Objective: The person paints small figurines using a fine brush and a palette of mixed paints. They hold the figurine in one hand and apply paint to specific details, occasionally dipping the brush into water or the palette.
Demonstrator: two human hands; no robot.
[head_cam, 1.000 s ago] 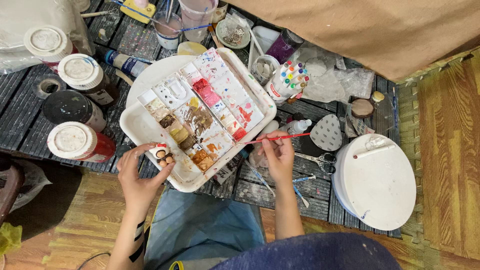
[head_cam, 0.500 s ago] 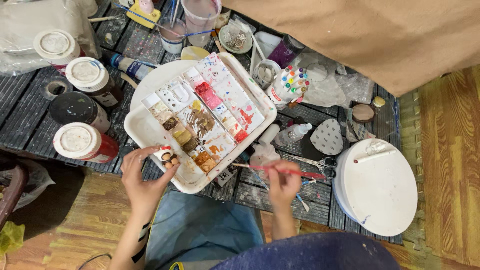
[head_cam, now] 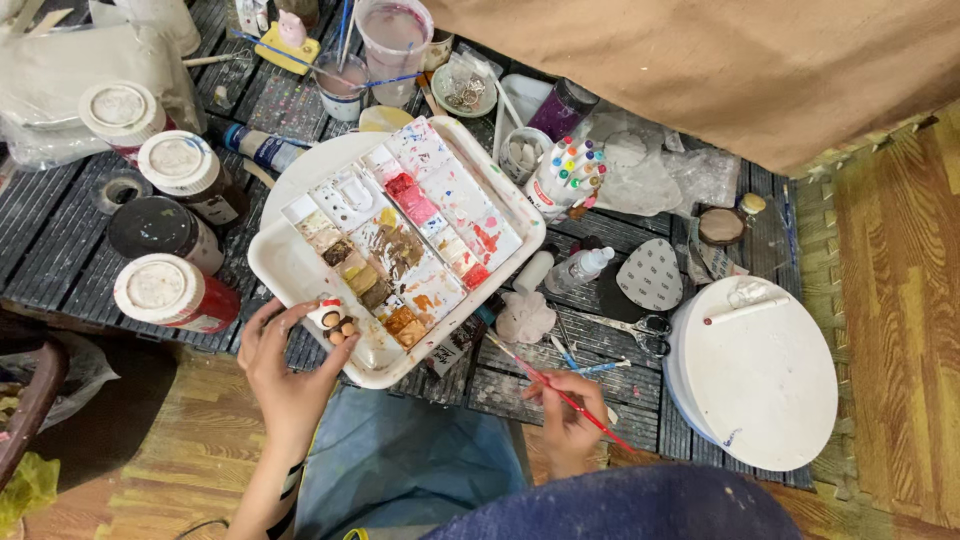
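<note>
Cluttered slatted table (head_cam: 60, 250): left hand (head_cam: 285, 375) pinches figurine (head_cam: 333, 319) beside paint palette (head_cam: 400, 245); right hand (head_cam: 565, 415) fingers clamp red brush (head_cam: 560, 392).

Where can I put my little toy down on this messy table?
The big white round lid on the right is mostly bare. A small slatted patch sits between the scissors and the right hand. Everywhere around the paint tray, the jars and the cups is crowded.

craft studio: paint palette (head_cam: 400, 240), jars (head_cam: 170, 290)
</note>
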